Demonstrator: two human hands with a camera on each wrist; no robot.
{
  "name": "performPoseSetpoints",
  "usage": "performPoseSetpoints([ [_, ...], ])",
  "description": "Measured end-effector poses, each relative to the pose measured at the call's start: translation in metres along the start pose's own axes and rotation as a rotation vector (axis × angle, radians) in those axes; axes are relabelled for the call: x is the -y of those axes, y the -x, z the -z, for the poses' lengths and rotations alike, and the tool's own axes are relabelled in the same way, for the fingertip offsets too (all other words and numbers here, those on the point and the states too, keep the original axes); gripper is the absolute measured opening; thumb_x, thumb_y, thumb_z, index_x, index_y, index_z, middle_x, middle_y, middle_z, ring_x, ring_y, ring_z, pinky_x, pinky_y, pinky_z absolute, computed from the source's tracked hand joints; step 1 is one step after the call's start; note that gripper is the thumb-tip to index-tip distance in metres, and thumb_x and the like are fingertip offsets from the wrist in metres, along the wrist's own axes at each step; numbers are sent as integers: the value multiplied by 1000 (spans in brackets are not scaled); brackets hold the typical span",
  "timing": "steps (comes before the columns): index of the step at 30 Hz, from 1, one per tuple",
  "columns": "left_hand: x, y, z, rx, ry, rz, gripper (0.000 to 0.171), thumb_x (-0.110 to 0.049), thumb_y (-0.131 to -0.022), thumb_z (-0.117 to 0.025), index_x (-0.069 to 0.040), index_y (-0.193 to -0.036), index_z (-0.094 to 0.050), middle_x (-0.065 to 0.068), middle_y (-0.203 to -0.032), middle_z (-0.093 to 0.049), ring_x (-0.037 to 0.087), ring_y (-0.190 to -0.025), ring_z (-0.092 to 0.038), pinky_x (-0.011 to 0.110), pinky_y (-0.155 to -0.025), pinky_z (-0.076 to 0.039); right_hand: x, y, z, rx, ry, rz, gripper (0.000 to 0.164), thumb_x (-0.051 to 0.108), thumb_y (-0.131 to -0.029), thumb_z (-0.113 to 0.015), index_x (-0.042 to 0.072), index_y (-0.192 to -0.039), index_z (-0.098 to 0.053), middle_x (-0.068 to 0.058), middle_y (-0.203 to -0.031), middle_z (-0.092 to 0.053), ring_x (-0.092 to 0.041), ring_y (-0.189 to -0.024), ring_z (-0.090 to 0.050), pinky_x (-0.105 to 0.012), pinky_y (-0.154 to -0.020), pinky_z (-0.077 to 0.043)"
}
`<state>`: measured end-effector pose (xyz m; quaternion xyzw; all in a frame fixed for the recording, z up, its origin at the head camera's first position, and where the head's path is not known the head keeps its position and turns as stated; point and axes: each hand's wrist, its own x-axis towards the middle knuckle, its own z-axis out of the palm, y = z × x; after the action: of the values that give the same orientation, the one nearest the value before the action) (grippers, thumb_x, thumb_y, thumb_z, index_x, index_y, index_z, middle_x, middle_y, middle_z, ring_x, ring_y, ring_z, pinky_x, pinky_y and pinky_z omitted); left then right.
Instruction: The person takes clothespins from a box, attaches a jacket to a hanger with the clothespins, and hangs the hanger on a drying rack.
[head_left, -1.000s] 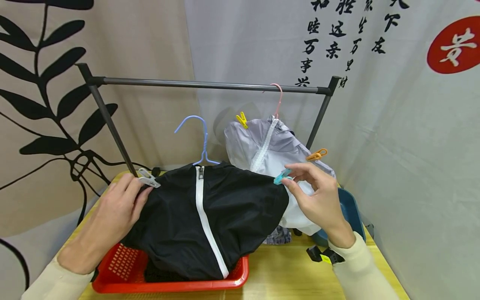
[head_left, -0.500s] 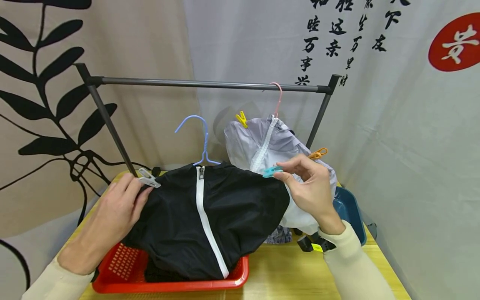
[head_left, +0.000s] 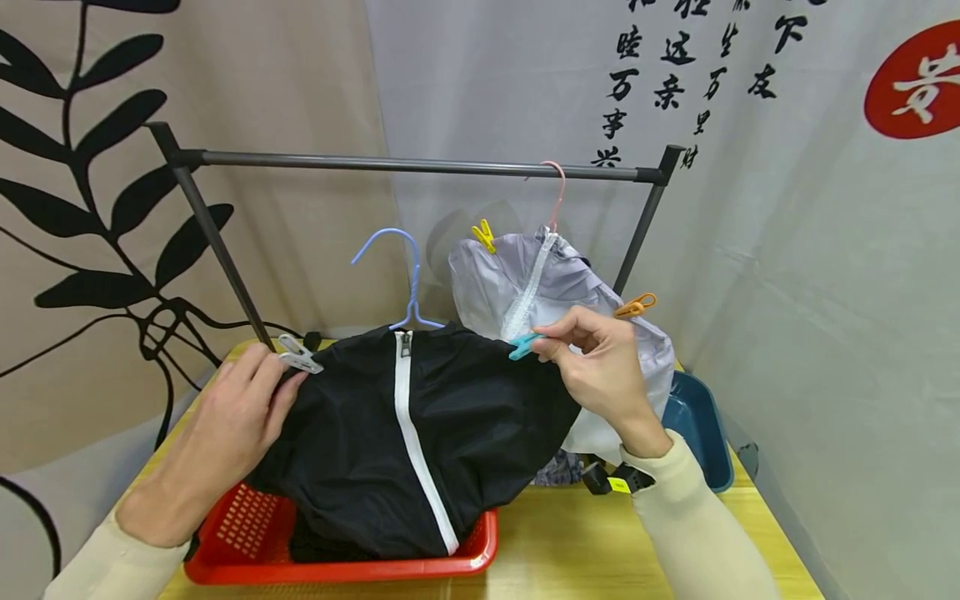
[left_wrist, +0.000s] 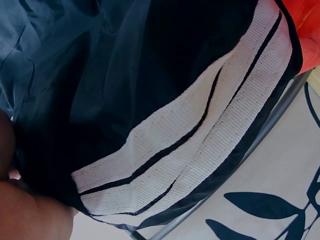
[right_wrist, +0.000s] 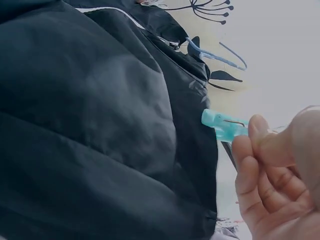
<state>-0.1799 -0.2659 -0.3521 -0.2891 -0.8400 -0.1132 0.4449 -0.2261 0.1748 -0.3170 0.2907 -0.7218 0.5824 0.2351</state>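
Observation:
A black jacket (head_left: 480,417) with a white zipper strip hangs on a blue hanger (head_left: 412,275). My left hand (head_left: 217,442) grips the jacket's shoulder at the left, right beside a white clothespin (head_left: 302,357). The left wrist view shows white stripes (left_wrist: 170,145) on the jacket, with fingers pinching the cloth at lower left. My right hand (head_left: 596,362) pinches a teal clothespin (head_left: 522,346) by its handle ends. In the right wrist view the clothespin's tip (right_wrist: 209,118) is right at the edge of the jacket's shoulder.
A grey rack rail (head_left: 360,162) runs across behind, holding a pale jacket (head_left: 517,267) on a pink hanger (head_left: 560,196) with yellow (head_left: 484,237) and orange clothespins (head_left: 635,306). Under the black jacket sits a red basket (head_left: 345,573). A blue bin (head_left: 693,425) stands at right.
My right hand has moved left along the jacket's shoulder, carrying the teal clothespin toward the collar. The left hand keeps its grip in the same place.

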Motion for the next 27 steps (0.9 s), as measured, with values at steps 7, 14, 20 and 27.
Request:
performPoseSetpoints([
  [7, 0, -1, 0, -17, 17, -5, 59, -45, -128, -42, 3, -103, -67, 15, -91, -57, 31, -78, -51, 45, -69, -43, -1, -2, -4, 41, 25, -55, 16, -13, -92, -91, 1, -98, -85, -18, -88, -86, -13, -71, -78, -24, -70, -63],
  [14, -1, 0, 2, 4, 15, 1, 59, -45, -128, -40, 2, -105, -67, 15, -92, -58, 32, -79, -52, 46, -70, -44, -3, -2, -5, 90, 69, -93, 18, -5, -95, -93, 3, -110, -87, -15, -91, -87, -11, -75, -78, -24, -71, -64],
  [20, -1, 1, 2, 13, 11, -2, 58, -44, -129, -41, 2, -105, -67, 15, -92, -58, 33, -76, -52, 49, -70, -45, -8, 3, -3, 147, 130, -91, 32, -1, -99, -90, 4, -130, -84, -12, -102, -85, -10, -85, -73, -20, -82, -60],
  [27, 0, 0, 1, 4, 5, -13, 59, -44, -128, -41, 3, -103, -66, 16, -89, -55, 29, -72, -47, 45, -66, -43, -10, 7, 0, 162, 207, -50, 51, 5, -99, -92, 16, -147, -79, -6, -113, -87, -15, -97, -77, -24, -87, -60],
])
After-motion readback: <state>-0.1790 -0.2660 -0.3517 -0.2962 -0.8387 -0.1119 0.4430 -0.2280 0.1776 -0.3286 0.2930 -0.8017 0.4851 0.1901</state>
